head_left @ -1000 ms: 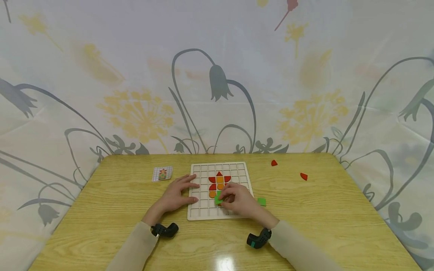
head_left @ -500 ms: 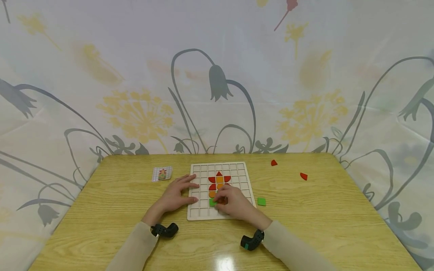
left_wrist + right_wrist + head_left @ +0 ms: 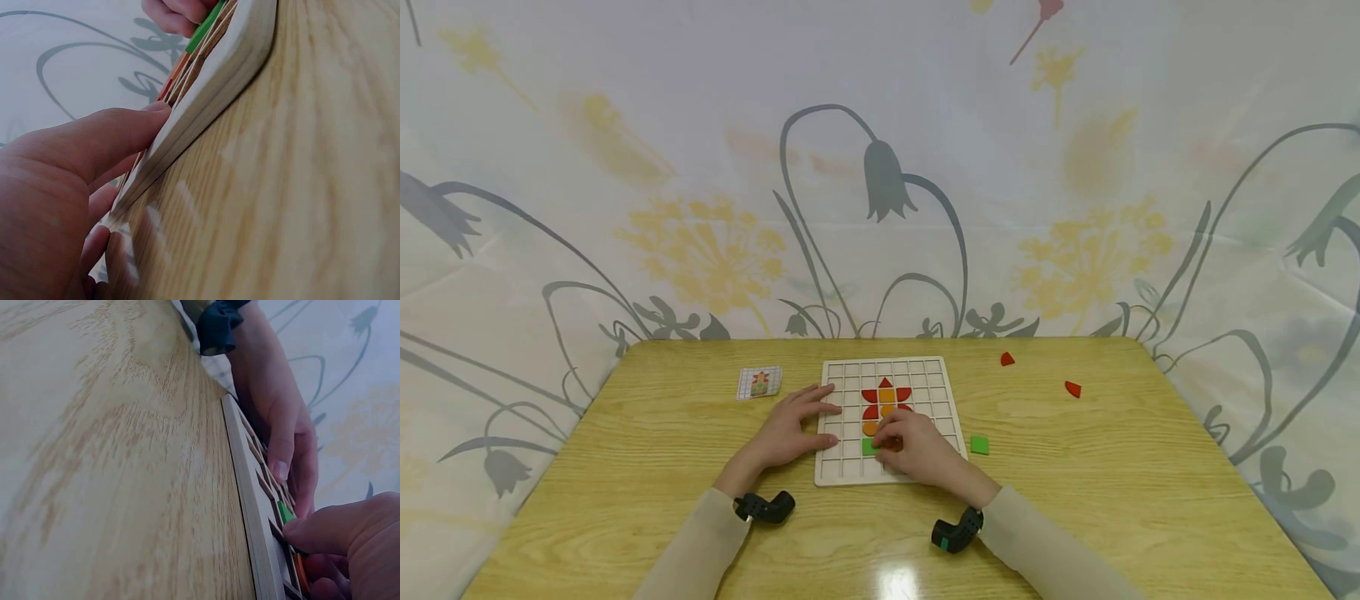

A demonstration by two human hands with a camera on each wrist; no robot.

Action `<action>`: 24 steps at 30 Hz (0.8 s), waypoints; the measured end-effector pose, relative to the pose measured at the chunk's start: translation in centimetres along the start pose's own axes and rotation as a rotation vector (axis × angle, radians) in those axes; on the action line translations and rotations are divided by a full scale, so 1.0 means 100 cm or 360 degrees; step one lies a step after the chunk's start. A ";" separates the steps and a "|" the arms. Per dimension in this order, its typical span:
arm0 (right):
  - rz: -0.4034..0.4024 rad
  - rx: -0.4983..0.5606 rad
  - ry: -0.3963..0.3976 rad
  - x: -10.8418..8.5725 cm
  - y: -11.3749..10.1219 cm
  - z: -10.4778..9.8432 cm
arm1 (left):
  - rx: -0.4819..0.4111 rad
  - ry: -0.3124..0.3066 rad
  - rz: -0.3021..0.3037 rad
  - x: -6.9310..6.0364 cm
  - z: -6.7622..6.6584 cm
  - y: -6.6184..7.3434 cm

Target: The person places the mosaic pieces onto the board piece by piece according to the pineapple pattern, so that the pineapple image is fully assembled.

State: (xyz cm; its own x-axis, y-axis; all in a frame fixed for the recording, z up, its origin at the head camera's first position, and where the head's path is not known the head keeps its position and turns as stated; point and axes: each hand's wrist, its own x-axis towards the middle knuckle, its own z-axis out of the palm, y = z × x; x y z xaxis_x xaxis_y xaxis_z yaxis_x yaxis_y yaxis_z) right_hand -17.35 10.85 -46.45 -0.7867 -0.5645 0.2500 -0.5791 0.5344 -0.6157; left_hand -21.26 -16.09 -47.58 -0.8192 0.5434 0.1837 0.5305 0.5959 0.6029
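Observation:
A pale gridded board (image 3: 925, 371) lies on the table, bearing a figure of red, orange and green pieces. At the figure's lower left, a green square tile (image 3: 868, 447) sits in or over a cell; the right wrist view shows the green tile (image 3: 285, 512) against the thumb tip. My right hand (image 3: 921, 450) pinches at that tile's right edge with curled fingers, hiding part of the figure. An orange piece (image 3: 300, 575) shows beneath those fingers. My left hand (image 3: 786, 432) rests on the board's left edge, fingers spread, thumb (image 3: 140, 128) on the rim.
A small pattern card (image 3: 760, 383) lies left of the board. One loose green square (image 3: 980, 445) is beside the board's right edge. Two red quarter-circle pieces, one nearer the back (image 3: 1007, 359) and another farther right (image 3: 1072, 389), lie on the wooden table (image 3: 1075, 467).
My right hand has moved slightly left with the green tile, which has gone from a tilted hold to lying at the figure's lower left. The left hand has stayed put.

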 end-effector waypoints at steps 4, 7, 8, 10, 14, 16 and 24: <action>-0.0016 0.0000 0.0006 0.000 -0.001 -0.001 | 0.0001 0.0001 0.0004 0.000 -0.001 0.001; -0.0001 0.0026 0.0023 0.000 -0.001 -0.003 | -0.0008 -0.0002 0.0002 0.000 -0.001 0.002; 0.0007 0.0041 0.0036 -0.001 -0.001 -0.004 | -0.0013 -0.0003 0.0000 0.000 -0.001 0.002; 0.0024 0.0066 0.0067 -0.002 0.001 -0.008 | -0.0022 -0.0003 -0.0003 0.000 -0.002 0.002; 0.0018 0.0096 0.0163 -0.006 0.007 -0.018 | -0.0017 -0.0006 -0.0003 0.001 -0.002 0.002; 0.0015 0.0099 0.0204 -0.009 0.012 -0.024 | -0.0015 -0.0009 -0.0004 0.000 -0.002 0.002; 0.0230 0.0099 0.0267 -0.027 0.034 -0.053 | -0.0023 -0.0010 -0.0007 0.000 -0.001 0.001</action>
State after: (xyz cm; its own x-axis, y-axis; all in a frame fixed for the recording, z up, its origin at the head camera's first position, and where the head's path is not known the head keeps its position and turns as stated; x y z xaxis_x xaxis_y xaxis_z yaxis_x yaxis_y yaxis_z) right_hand -18.27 17.49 -45.27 -0.8880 -0.3696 0.2737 -0.4478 0.5591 -0.6978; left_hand -21.24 -16.07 -47.45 -0.8201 0.5444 0.1764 0.5237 0.5897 0.6148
